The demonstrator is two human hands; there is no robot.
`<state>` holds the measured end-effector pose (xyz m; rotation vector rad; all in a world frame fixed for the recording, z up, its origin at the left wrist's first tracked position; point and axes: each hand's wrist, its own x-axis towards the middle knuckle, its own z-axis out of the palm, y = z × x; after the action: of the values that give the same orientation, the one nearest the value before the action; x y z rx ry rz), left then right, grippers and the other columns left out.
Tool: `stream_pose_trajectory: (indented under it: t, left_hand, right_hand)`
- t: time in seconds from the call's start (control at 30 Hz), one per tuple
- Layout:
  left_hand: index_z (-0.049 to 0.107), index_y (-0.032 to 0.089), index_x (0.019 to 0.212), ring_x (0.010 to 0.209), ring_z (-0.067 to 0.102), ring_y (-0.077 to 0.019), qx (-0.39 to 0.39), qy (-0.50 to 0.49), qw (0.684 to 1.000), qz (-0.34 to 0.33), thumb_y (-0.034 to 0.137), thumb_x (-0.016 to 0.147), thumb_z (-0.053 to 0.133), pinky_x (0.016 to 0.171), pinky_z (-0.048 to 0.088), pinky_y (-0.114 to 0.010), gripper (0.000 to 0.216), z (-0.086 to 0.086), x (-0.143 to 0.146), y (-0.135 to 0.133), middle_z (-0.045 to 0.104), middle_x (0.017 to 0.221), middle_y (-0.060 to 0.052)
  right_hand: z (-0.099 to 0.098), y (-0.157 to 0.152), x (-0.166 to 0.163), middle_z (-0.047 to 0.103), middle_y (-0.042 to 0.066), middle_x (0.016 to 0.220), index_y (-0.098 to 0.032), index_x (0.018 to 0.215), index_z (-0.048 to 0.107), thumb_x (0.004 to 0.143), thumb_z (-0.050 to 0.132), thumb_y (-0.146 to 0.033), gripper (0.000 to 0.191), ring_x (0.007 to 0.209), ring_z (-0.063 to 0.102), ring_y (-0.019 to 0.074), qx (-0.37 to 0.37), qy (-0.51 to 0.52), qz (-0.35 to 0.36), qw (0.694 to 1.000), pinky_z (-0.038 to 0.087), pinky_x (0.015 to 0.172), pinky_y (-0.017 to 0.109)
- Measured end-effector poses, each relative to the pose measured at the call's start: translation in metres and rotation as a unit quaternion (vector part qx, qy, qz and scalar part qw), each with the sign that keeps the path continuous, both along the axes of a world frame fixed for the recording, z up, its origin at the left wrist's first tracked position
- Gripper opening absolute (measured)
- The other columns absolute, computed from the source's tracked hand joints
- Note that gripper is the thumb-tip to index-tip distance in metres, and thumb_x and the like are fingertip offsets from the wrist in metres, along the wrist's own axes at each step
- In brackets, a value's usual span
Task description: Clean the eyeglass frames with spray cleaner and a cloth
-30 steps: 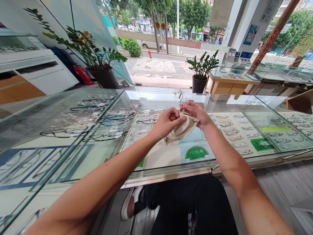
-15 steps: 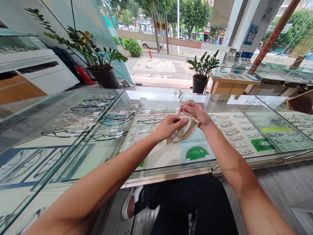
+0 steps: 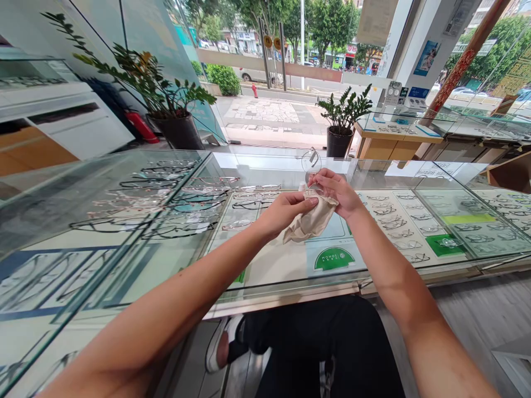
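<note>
**Two bare hands, one thin-rimmed pair of glasses, one beige cloth**

Two hands raised together above a glass display counter, seen from the head camera. Left hand (image 3: 286,213) closed in a pinch on a soft beige cleaning cloth (image 3: 311,221), thumb and fingertips pressing its upper edge. Right hand (image 3: 338,190) closed too, fingers curled around the same bunched cloth and around a thin-rimmed pair of clear-lensed glasses (image 3: 311,161). One round lens standing up clear above the right fingertips; the other part of the frame buried in the cloth, hidden from sight. Loose end of the cloth hanging down between the wrists, just above the glass counter top (image 3: 290,260).

Under the glass, rows of spectacle frames (image 3: 398,221) laid out on white trays, and a green half-round label (image 3: 334,258) directly below the hands. Farther back, a dark-potted leafy plant (image 3: 342,124) on the floor by the window, and a larger potted plant (image 3: 166,105) off to the left. Below the counter edge, dark trousers (image 3: 323,348) and a white shoe (image 3: 218,345).
</note>
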<state>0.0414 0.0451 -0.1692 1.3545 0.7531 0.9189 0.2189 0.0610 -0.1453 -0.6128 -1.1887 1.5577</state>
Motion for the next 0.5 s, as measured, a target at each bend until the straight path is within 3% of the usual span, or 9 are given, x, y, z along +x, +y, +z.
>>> stream_pose_trajectory:
  t: [0.27,0.5]
  left_hand:
    - [0.079,0.017,0.096,0.083,0.064,-0.0165,0.017,-0.080,0.996,-0.046,0.044,0.075,0.088,0.082,0.050,-0.030,0.036,0.0045,0.0020,-0.0038,0.076,0.093,-0.006]
    - [0.077,0.021,0.106,0.096,0.067,-0.0190,0.035,-0.078,0.995,-0.056,0.046,0.077,0.086,0.089,0.050,-0.030,0.040,0.0056,0.0017,-0.0047,0.076,0.104,-0.005]
  right_hand:
    - [-0.0011,-0.0008,-0.0012,0.069,-0.002,0.084,-0.022,0.075,0.064,0.065,0.092,-0.044,0.037,0.077,0.062,0.0124,0.005,-0.014,0.009,1.000,0.053,0.072,0.024]
    - [-0.0020,0.0001,-0.0010,0.069,-0.002,0.086,-0.022,0.076,0.065,0.067,0.092,-0.044,0.036,0.078,0.063,0.0121,0.010,-0.002,0.017,1.000,0.053,0.069,0.023]
